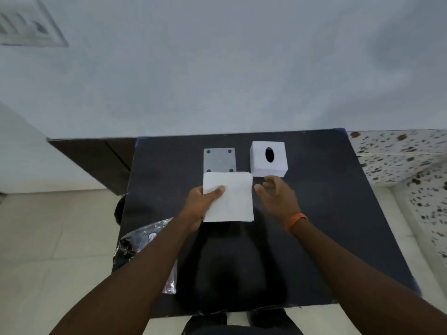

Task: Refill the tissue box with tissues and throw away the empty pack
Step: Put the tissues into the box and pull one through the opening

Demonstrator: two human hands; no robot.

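A white stack of tissues (235,198) is held above the dark table, with my left hand (202,205) gripping its left edge, thumb on top. My right hand (275,193) hovers just right of the stack, fingers spread and holding nothing. Behind it stands the white tissue box (260,163), its oval opening facing up. A flat grey plate with four dark dots, the box's base (219,159), lies to the left of the box. The crumpled clear plastic pack (142,240) lies at the table's left edge, partly hidden under my left forearm.
The dark table (326,213) stands against a pale wall. A brown cabinet (101,160) is to the left. A speckled counter (399,153) lies to the right. Pale floor tiles surround the table.
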